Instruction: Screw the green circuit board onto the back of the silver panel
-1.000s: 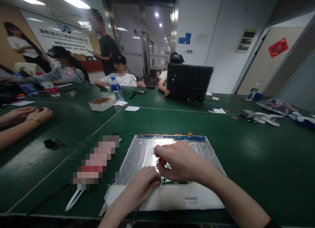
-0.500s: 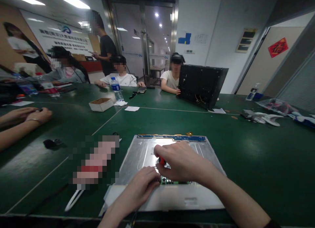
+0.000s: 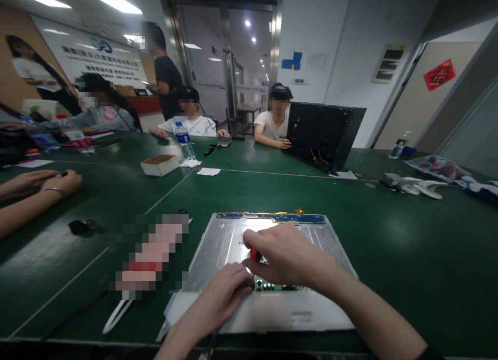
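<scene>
Gripping a red-handled screwdriver (image 3: 254, 253), our right hand (image 3: 290, 259) is closed around its handle and holds it upright over the green circuit board (image 3: 272, 286) just beneath the palm, likely so the tip stays seated on a fastener we cannot see. Our left hand (image 3: 225, 292) lies just beside it, fingers curled together and pressed on the metal panel (image 3: 227, 240) at the board's edge; it clasps nothing that we can make out, and seems placed to steady the work. The panel lies flat on the green bench (image 3: 389, 246), its blue strip (image 3: 272, 217) at the far edge beyond our knuckles. Well beyond our hands, a co-worker holds a black monitor housing (image 3: 327, 134) on edge. To the left of our left hand, another person's forearms (image 3: 35, 194) rest on the bench.

Against the earlier frames, our hands sit almost as they were, while the black housing has swung to the right, uncovering the co-worker behind it.
</scene>
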Action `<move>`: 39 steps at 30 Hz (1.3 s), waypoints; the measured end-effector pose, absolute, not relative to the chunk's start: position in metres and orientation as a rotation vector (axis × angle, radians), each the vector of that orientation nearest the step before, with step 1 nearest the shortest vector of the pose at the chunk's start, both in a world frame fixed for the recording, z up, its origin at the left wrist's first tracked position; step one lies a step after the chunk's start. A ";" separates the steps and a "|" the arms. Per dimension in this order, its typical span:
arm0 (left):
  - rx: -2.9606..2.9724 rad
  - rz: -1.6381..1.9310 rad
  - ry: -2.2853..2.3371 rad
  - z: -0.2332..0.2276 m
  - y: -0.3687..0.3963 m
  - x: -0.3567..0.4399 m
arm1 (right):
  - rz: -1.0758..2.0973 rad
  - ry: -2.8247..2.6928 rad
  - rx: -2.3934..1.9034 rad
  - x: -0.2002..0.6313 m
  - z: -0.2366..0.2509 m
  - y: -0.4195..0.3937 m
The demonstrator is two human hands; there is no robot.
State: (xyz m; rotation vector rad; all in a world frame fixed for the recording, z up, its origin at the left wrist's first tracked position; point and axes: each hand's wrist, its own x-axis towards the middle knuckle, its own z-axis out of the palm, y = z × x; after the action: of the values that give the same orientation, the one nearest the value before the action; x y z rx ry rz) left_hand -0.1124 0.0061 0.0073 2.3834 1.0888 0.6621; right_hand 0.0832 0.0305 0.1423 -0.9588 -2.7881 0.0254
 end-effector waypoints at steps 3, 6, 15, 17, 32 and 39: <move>2.371 0.668 1.090 0.008 0.005 -0.112 | 0.032 -2.780 -0.959 0.084 0.143 0.031; 2.352 0.657 1.105 0.008 0.004 -0.112 | 0.051 -2.773 -0.974 0.085 0.144 0.031; 2.342 0.652 1.077 0.009 0.006 -0.111 | 0.094 -2.776 -0.925 0.086 0.145 0.030; 2.343 0.645 1.087 0.010 0.006 -0.111 | 0.089 -2.784 -0.926 0.085 0.144 0.030; 2.325 0.616 1.105 0.015 0.003 -0.111 | 0.107 -2.721 -0.984 0.095 0.151 0.032; 2.238 0.670 1.196 0.022 -0.001 -0.110 | 0.229 -2.462 -1.099 0.128 0.160 0.050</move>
State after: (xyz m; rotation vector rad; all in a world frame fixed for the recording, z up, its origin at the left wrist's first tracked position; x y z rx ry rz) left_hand -0.1104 -0.0009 0.0216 2.2382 1.1956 0.6705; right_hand 0.1284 0.0501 0.1597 -1.0993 -2.4616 0.2293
